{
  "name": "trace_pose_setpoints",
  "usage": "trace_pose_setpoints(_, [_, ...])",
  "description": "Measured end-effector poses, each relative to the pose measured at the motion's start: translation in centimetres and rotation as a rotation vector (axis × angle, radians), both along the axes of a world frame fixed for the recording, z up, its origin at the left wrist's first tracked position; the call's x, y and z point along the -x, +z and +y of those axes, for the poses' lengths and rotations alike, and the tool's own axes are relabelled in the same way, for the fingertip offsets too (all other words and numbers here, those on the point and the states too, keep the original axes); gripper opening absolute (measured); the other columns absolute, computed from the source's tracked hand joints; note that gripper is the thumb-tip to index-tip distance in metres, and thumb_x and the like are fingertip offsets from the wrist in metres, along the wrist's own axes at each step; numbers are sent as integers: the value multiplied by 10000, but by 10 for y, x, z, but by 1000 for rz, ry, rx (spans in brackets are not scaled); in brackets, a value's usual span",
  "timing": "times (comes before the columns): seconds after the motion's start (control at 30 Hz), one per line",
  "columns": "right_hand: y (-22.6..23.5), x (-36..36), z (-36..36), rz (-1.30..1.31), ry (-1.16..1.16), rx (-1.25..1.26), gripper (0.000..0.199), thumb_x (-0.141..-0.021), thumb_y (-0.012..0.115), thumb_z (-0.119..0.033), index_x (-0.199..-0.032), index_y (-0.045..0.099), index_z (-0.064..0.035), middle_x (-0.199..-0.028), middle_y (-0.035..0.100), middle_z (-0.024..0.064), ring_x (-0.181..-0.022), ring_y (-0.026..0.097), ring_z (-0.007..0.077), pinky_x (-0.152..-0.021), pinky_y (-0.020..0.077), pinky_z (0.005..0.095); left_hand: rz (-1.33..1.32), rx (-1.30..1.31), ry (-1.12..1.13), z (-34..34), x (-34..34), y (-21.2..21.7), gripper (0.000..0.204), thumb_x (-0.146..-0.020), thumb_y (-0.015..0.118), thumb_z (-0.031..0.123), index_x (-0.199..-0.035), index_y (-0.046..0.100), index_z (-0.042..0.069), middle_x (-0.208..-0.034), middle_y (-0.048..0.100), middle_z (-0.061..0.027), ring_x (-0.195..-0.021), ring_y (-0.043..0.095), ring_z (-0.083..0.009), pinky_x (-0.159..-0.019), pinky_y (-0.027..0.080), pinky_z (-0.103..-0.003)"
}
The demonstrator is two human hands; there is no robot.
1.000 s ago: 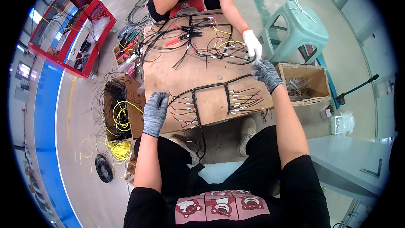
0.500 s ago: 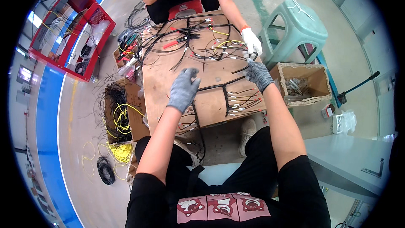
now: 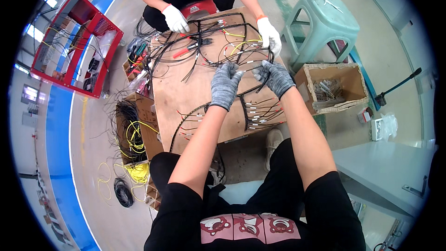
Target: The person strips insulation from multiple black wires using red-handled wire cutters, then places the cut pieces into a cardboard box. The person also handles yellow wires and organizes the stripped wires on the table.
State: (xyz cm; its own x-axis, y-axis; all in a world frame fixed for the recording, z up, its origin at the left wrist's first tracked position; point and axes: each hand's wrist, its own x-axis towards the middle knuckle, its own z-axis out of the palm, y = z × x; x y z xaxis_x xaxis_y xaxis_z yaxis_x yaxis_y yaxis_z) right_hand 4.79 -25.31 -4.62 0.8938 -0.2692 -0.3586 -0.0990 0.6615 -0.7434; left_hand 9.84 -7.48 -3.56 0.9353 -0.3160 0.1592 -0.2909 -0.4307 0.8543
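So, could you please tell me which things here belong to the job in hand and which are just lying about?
Apparently part of the job:
left hand and right hand
near black wire harness
far black wire harness, near a co-worker's white-gloved hand
brown tabletop

Apparently just lying about:
green stool
red rack
clear plastic bag

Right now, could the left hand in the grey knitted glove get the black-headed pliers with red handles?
Probably yes: the left hand is near the pliers, and their red handles lie in plain view. Some thin black wires lie between, so it might have to reach over them.
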Motion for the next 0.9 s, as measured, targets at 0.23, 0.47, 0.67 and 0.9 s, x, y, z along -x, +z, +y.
trace_pose_setpoints(0.23, [5, 2, 5, -31, 28, -24, 166, -911, 480, -123, -963, 552, 17, -851, 645, 154, -710, 654, 226, -626, 564, 315, 163, 235, 40, 0, 6, -21, 178, -794, 681, 117, -901, 584, 13, -769, 608, -26, -645, 560, -77, -529, 473, -223])
trace_pose_setpoints(0.47, [3, 4, 8, -7, 33, -22, 155, -916, 459, -112, -950, 561, 0, -864, 647, 137, -717, 652, 223, -628, 562, 327, 245, 237, 83, -2, 8, -24, 154, -815, 660, 134, -864, 575, 15, -707, 602, -40, -563, 577, -92, -479, 451, -217])
trace_pose_setpoints(0.67, [1, 4, 6, -23, 32, -95, 114, -903, 501, -132, -916, 570, -41, -816, 646, 107, -684, 640, 205, -602, 548, 324, 346, 221, 100, -3, 13, -21, 120, -848, 607, 124, -867, 575, 10, -719, 608, -51, -576, 590, -96, -479, 460, -220])
trace_pose_setpoints(0.9, [-9, 0, -3, 8, 35, -84, 114, -851, 606, -168, -888, 581, -62, -734, 622, 54, -631, 612, 171, -533, 507, 285, 340, 351, 114, -8, 19, -24, 112, -867, 567, 100, -926, 567, 5, -753, 610, -45, -601, 589, -96, -519, 473, -217])
